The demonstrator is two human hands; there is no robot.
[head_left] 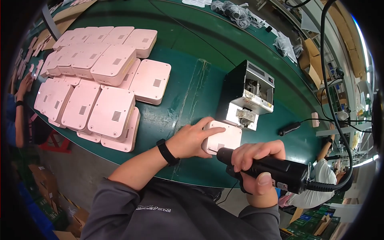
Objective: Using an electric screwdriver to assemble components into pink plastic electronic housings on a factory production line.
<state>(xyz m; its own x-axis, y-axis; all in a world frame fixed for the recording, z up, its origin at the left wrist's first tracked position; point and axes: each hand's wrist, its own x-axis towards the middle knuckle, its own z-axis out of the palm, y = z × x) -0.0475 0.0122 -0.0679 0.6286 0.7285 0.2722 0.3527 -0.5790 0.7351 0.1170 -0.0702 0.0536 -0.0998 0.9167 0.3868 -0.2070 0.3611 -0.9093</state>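
My left hand lies around the left side of a pale pink plastic housing, its fingers on the top and edge, holding it on the green table. This housing has a vent grille and screw holes in its corners. My right hand is wrapped around a black corded electric screwdriver. The screwdriver's thin bit points at the near left corner of the housing; whether it touches the screw there I cannot tell. Just beyond the housing stands a black and silver screw feeder.
Several similar pink housings are stacked at the left. A second black screwdriver with a cable lies at the right. Plastic-wrapped parts sit on the far bench. Other people's arms show at the left and right edges.
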